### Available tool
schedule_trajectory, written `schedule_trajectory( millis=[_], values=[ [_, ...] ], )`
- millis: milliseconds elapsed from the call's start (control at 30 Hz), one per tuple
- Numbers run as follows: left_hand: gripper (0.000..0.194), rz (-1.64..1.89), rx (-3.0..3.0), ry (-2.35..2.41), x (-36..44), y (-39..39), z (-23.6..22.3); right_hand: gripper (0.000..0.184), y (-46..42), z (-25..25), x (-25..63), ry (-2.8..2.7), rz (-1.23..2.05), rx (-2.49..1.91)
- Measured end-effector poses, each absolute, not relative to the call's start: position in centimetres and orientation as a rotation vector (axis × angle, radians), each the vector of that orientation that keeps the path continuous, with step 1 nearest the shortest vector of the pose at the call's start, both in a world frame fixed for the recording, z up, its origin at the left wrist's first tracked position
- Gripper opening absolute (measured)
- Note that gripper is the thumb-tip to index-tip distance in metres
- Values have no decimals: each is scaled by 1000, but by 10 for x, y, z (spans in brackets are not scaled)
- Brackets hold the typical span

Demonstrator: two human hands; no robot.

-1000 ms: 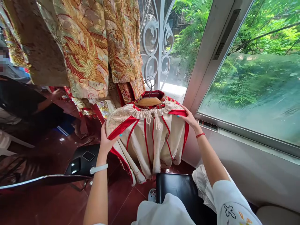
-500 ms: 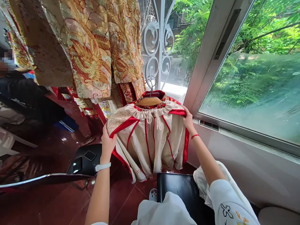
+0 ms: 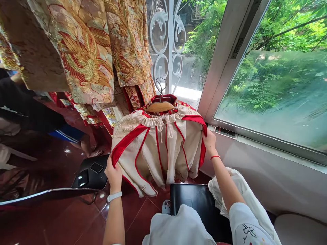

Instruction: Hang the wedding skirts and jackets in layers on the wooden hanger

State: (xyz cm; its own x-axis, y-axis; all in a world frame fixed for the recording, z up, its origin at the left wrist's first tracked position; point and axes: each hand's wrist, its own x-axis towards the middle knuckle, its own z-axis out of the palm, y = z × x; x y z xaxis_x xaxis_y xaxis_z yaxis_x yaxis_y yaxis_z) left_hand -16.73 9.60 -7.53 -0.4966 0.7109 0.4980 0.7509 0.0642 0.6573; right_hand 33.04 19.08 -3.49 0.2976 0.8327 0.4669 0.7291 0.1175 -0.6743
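Note:
A cream garment (image 3: 153, 153) with red trim, a gathered neckline and a tied white cord spreads out in front of me. A wooden hanger (image 3: 160, 107) with a metal hook shows at its top, with a red embroidered collar behind it. On the left, my left hand (image 3: 113, 175) is closed on the garment's red-trimmed edge. My right hand (image 3: 209, 140) grips the red-edged side at the right, close to the window sill. The garment's lower folds hang loose above the floor. Fingertips of both hands are partly hidden by cloth.
Gold and red embroidered garments (image 3: 84, 58) hang at upper left. Black chairs stand ahead (image 3: 189, 197) and left (image 3: 94, 170). A phone (image 3: 224, 132) lies on the sill below the window (image 3: 276, 85). White cloth (image 3: 237, 183) sits at right. Another person (image 3: 33, 109) is at far left.
Both hands have slid lower along the garment's edges, and the red trim at the sides now lies more downward. The view has shifted slightly.

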Motion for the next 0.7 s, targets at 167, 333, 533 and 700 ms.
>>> schedule_trajectory(
  millis=[167,333,533,700],
  values=[
    [37,-1519,-1639,-2647,-173,65,-128,67,139,-84,369,-1618,358,-1567],
    [37,-1300,-1987,-3226,-143,-34,-227,66,-22,-169,455,-959,-74,-2330],
    [35,-371,-2424,-3580,-109,-119,-294,42,-146,-210,506,-746,327,-2630],
    [42,-344,-2425,-3476,-91,-81,-285,52,-135,-199,488,-698,-68,-2552]
  ],
)
